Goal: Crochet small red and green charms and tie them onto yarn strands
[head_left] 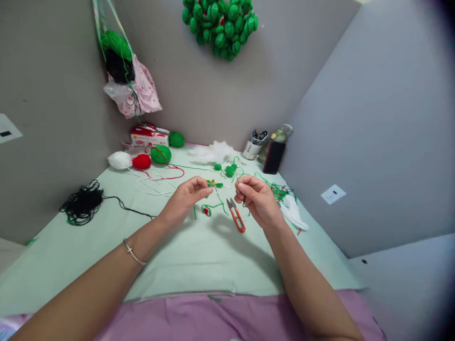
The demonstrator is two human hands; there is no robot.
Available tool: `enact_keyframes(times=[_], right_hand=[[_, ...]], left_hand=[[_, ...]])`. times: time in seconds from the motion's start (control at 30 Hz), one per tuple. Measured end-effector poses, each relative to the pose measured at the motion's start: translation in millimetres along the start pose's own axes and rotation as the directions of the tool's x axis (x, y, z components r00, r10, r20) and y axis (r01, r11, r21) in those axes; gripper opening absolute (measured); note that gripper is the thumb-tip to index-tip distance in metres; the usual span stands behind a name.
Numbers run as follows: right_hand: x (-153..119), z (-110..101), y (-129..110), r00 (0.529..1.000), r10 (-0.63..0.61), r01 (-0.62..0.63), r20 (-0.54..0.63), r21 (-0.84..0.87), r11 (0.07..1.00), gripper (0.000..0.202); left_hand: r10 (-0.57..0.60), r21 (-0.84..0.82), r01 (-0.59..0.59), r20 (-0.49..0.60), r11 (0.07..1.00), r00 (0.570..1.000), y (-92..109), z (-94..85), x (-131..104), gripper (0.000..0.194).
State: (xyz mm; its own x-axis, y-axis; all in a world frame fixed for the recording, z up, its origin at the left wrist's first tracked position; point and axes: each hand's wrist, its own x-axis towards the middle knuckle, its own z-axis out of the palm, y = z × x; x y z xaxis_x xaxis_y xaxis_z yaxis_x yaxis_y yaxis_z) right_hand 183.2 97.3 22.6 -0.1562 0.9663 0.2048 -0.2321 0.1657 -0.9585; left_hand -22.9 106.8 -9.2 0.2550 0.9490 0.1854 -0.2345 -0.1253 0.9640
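Observation:
My left hand (194,192) is closed in a pinch above the middle of the table; whatever lies between its fingertips is too small to name. Just beyond those fingertips is a hook with green pieces (215,184), and I cannot tell whether the fingers touch it. My right hand (256,195) pinches a thin dark thread (244,202) that hangs below its fingers. Orange-handled snips (237,219) lie on the table between my hands, points away from me. Left of them rests a small red, white and green crocheted piece (206,210) with green yarn tails.
Black yarn (83,201) lies far left, with white (120,160), red (141,161) and green balls (161,154) behind. White stuffing (215,152), a pen cup (252,148) and a phone (274,157) stand at the back. Green scraps (279,192) lie right.

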Motion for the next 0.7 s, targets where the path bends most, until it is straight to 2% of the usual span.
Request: enact_keyframes(times=[0.1,0.17,0.23,0.33,0.4,0.47,0.53,0.6,0.63,0.7], right_hand=[[9,-16,-21,0.977,-0.195,0.195,-0.09,-0.002,0.981,0.018],[18,-31,-51,0.946,-0.295,0.296,-0.137,-0.009,0.955,0.016],[24,-42,-89,0.931,-0.336,0.33,-0.14,-0.065,0.942,0.012],[21,-42,-139,0.869,-0.487,0.477,-0.09,-0.115,0.872,0.01],[14,-33,-151,0.832,-0.552,0.539,-0.059,-0.147,0.829,0.008],[7,-21,-139,0.808,-0.589,0.58,-0.025,-0.147,0.802,0.007],[3,-11,-107,0.843,-0.537,0.533,0.017,-0.157,0.832,0.007],[0,-1,-64,0.943,-0.331,0.328,0.02,-0.209,0.921,0.007],[-1,3,-43,0.973,-0.229,0.231,0.031,-0.212,0.95,0.008],[-5,11,-10,0.997,-0.06,0.071,0.056,-0.235,0.969,0.012]], left_hand=[[-0.053,-0.096,0.054,0.014,0.994,0.998,-1,-9.9,-3,0.021],[-0.078,-0.145,0.08,0.02,0.986,0.997,-1,-15.6,-4,0.021],[-0.087,-0.155,0.086,0.005,0.984,0.996,0,-18.3,-5,0.025],[-0.088,-0.122,0.086,-0.015,0.989,0.996,3,-17.4,-4,0.024],[-0.095,-0.133,0.094,-0.005,0.987,0.995,5,-16.0,-5,0.019],[-0.11,-0.188,0.11,0.011,0.976,0.994,5,-15.7,-5,0.018],[-0.128,-0.238,0.131,0.029,0.962,0.991,3,-16.7,-5,0.018],[-0.142,-0.257,0.149,0.046,0.955,0.989,2,-18.1,-5,0.02],[-0.146,-0.258,0.155,0.055,0.954,0.988,1,-18.5,-6,0.021],[-0.148,-0.255,0.161,0.067,0.954,0.987,1,-18.4,-6,0.023]])
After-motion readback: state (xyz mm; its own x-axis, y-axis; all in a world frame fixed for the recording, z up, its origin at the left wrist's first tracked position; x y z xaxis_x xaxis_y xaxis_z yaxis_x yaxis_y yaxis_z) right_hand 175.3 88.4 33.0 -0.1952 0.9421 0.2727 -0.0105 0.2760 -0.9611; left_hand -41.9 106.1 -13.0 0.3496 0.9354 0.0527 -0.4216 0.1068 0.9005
